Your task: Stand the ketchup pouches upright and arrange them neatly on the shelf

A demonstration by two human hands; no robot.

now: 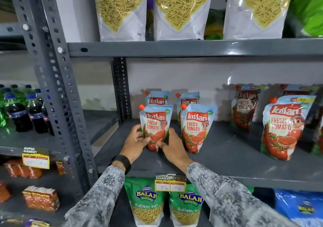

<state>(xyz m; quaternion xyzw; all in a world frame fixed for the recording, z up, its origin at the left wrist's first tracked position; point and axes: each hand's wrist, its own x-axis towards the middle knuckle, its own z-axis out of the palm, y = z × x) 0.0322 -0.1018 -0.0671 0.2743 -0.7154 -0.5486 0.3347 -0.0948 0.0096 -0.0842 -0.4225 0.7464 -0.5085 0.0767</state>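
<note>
A small red-and-blue ketchup pouch (155,122) stands upright at the left of the grey shelf (227,160). My left hand (135,142) grips its lower left side and my right hand (172,148) its lower right side. A second small pouch (196,127) stands just to its right. Two more small pouches (158,98) (187,99) stand behind them. Larger ketchup pouches stand upright on the right, one in front (283,129) and one behind (244,108), with others cut off at the frame's right edge.
A grey slotted upright (57,87) borders the shelf on the left. Dark soda bottles (26,111) stand in the neighbouring bay. Sev bags (122,10) fill the shelf above, green snack bags (148,204) hang below, and a price tag (170,183) clips the shelf edge.
</note>
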